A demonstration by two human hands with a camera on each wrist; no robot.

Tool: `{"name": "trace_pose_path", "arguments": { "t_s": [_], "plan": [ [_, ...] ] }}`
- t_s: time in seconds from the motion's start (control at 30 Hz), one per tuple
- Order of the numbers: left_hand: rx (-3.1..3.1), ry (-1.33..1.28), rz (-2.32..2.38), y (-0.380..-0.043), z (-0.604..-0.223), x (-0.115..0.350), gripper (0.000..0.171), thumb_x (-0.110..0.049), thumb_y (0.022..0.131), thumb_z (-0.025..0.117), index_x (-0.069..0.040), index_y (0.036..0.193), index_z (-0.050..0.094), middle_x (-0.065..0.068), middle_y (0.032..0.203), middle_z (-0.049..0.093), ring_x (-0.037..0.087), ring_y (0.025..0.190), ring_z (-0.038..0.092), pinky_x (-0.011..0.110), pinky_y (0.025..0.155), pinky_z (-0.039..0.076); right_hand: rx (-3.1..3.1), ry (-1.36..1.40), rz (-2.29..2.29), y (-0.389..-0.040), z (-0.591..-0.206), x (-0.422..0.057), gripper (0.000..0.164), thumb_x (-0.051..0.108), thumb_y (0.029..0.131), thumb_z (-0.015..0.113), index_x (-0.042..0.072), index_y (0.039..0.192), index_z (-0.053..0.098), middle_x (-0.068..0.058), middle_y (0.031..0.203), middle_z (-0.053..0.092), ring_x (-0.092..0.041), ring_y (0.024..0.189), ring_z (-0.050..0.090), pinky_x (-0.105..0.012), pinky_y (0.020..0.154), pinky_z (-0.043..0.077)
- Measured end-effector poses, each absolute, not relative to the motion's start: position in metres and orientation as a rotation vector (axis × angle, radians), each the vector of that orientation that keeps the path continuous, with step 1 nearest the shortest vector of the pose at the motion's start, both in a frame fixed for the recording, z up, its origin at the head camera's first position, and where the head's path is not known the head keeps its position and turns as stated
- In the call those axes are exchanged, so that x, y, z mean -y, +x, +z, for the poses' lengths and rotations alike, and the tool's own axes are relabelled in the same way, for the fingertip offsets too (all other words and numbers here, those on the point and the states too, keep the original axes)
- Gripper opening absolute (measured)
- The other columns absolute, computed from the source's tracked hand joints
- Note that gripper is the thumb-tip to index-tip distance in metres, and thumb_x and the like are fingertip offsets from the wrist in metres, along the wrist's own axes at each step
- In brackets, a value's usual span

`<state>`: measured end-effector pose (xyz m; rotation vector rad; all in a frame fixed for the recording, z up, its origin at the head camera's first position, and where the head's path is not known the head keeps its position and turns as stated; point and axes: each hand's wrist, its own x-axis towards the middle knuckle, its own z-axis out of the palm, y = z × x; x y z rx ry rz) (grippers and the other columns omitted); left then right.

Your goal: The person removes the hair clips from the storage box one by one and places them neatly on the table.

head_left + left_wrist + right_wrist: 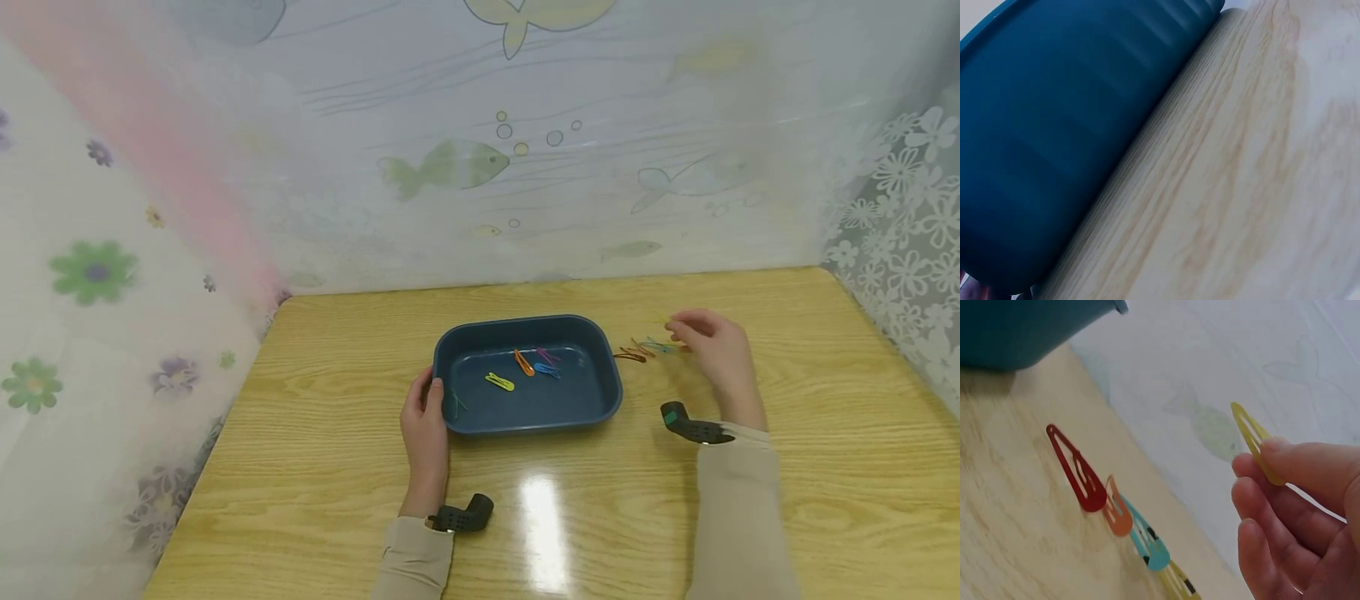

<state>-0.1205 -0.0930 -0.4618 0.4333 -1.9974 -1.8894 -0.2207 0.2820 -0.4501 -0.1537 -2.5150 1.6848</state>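
A dark blue rectangular tub [525, 423] stands on the table with several snap hair clips inside: a yellow clip [499, 382], an orange clip [523, 363], a blue clip [547, 370], a purple clip [548, 357] and a thin green clip [458, 403]. My left hand [425, 425] grips the tub's left end, thumb at the rim. Between thumb and forefinger, my right hand [711, 348] pinches a yellow hair clip [1248, 429] above the table. Below it lies an overlapping row: a red clip [1090, 499], an orange clip [1121, 524], a turquoise clip [1158, 555] and another yellow clip [1176, 585].
The wood-grain table [315, 483] reaches back to a wall covering [420, 250] printed with fish. Flowered sheets hang on both sides. Each wrist carries a black camera, and the right wrist camera [690, 423] sits just above the table, right of the tub.
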Motion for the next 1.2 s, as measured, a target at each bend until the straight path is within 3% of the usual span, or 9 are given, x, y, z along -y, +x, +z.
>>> {"name": "trace_pose_path", "arguments": {
  "t_s": [0.13, 0.37, 0.77, 1.07, 1.2],
  "plan": [
    [1.990, 0.426, -1.891, -0.120, -0.461, 0.093, 0.035, -0.037, 0.091, 0.049, -0.018, 0.120, 0.054, -0.006, 0.118, 0.053, 0.007, 0.111, 0.046, 0.027, 0.094, 0.037, 2.499, -0.203, 1.681, -0.225, -0.463, -0.292, 0.045, 0.048, 0.079, 0.061, 0.014, 0.109, 0.062, -0.001, 0.101, 0.062, -0.013, 0.086, 0.056, -0.020, 0.064, 0.047],
    [1.992, 0.419, -1.901, -0.121, -0.461, 0.093, 0.035, -0.038, 0.091, 0.048, -0.019, 0.120, 0.054, -0.007, 0.117, 0.054, 0.006, 0.111, 0.047, 0.026, 0.094, 0.037, 2.565, -0.342, 1.635, -0.214, -0.452, -0.286, 0.056, 0.054, 0.080, 0.054, 0.012, 0.116, 0.058, 0.001, 0.106, 0.059, -0.011, 0.090, 0.054, -0.023, 0.065, 0.047],
    [1.996, 0.427, -1.932, -0.120, -0.459, 0.095, 0.035, -0.033, 0.092, 0.049, -0.016, 0.122, 0.053, -0.003, 0.119, 0.053, 0.008, 0.111, 0.046, 0.027, 0.094, 0.037, 2.552, -0.503, 1.630, -0.203, -0.442, -0.283, 0.049, 0.044, 0.086, 0.052, 0.009, 0.120, 0.057, 0.003, 0.108, 0.057, -0.011, 0.087, 0.049, -0.024, 0.067, 0.041],
    [2.020, 0.427, -1.924, -0.112, -0.435, 0.089, 0.035, -0.022, 0.094, 0.046, -0.006, 0.124, 0.050, 0.005, 0.122, 0.052, 0.013, 0.112, 0.045, 0.029, 0.095, 0.036, 2.632, -0.504, 1.549, -0.204, -0.446, -0.284, 0.052, 0.047, 0.087, 0.048, 0.010, 0.122, 0.056, -0.008, 0.124, 0.051, -0.016, 0.102, 0.045, -0.025, 0.073, 0.038],
    [2.006, 0.420, -1.921, -0.116, -0.446, 0.091, 0.035, -0.028, 0.093, 0.047, -0.011, 0.123, 0.051, 0.000, 0.120, 0.052, 0.010, 0.112, 0.046, 0.028, 0.095, 0.036, 2.667, -0.469, 1.475, -0.206, -0.448, -0.284, 0.049, 0.043, 0.089, 0.046, 0.007, 0.121, 0.056, -0.011, 0.124, 0.052, -0.025, 0.113, 0.043, -0.036, 0.086, 0.038]
  ]
}}
